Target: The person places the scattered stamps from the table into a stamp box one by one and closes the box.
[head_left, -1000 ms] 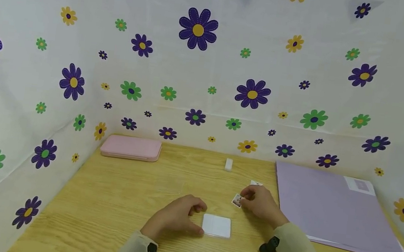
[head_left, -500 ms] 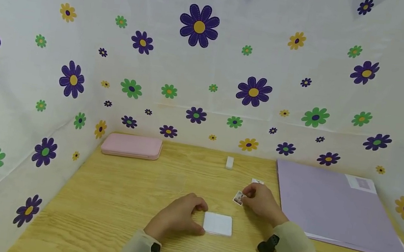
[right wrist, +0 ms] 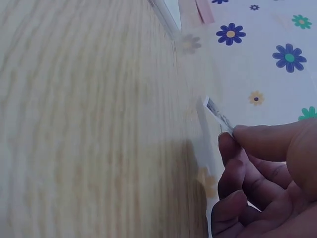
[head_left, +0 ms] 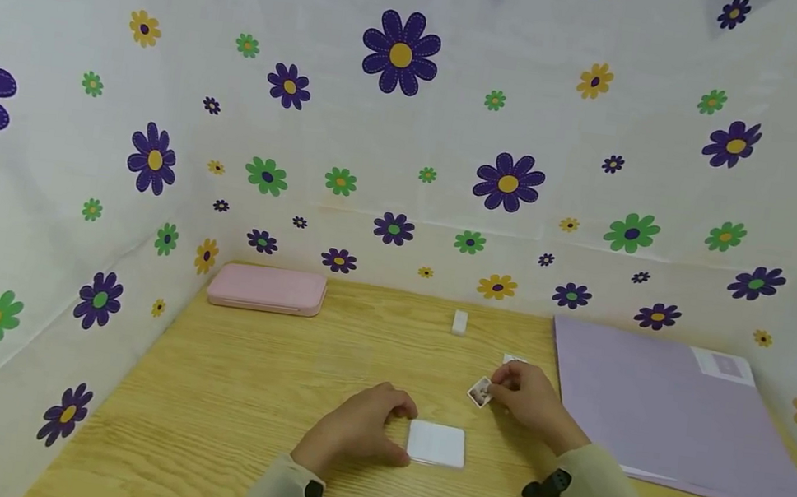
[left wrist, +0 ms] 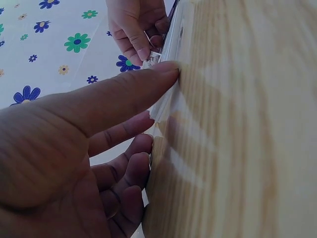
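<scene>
A flat white rectangular case (head_left: 437, 444) with a clear rim lies on the wooden table. My left hand (head_left: 357, 427) holds it at its left end, thumb at the near corner and index finger at the far corner. In the left wrist view the thumb (left wrist: 124, 91) crosses in front of the case's clear edge. Between thumb and index finger, my right hand (head_left: 529, 397) pinches a small white-bordered picture card (head_left: 480, 392). The right wrist view has the picture card (right wrist: 218, 115) tilted, one corner raised towards the camera. Behind that hand another small white card (head_left: 514, 359) is partly hidden.
A pink case (head_left: 268, 289) lies at the back left. Near the back edge stands a small white block (head_left: 460, 322). A large lilac folder (head_left: 669, 414) covers the right side. Flower-printed sheeting (head_left: 450, 130) rises behind and at both sides. A faint clear film (head_left: 343, 359) lies mid-table.
The head view has shifted a little, moving everything slightly rightward in it. Both hands keep almost the same places over the table, the right still pinching the picture card.
</scene>
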The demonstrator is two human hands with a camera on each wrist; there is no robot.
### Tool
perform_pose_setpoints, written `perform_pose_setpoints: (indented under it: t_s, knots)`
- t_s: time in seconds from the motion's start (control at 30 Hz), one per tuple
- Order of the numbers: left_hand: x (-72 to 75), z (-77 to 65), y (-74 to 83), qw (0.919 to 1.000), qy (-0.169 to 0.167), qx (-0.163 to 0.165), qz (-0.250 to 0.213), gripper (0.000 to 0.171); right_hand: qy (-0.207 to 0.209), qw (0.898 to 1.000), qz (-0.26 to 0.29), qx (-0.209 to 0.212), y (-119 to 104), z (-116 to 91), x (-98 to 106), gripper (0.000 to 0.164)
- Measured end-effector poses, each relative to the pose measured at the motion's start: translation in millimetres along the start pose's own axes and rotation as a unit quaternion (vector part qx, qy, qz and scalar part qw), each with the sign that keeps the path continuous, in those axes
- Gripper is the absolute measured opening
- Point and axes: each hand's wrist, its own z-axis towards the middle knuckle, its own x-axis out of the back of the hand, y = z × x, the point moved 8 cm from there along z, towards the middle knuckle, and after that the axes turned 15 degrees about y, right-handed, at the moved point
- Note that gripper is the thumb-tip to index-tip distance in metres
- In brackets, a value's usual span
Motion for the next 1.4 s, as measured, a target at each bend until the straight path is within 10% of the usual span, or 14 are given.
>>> perform_pose_setpoints:
  t_s: [0.7,1.4]
  knots:
    - [-1.9,1.0,-7.4,1.0,-0.003,0.002,0.005,0.05,-0.008,0.997,0.048,0.055,-30.4,-10.4,0.9,0.01]
    - [-3.8,4.1,-8.2,0.9999,-0.006,0.005,0.008,0.049,-0.133,0.981,0.104,0.096,-62.1,-34.4,-36.7,0.008]
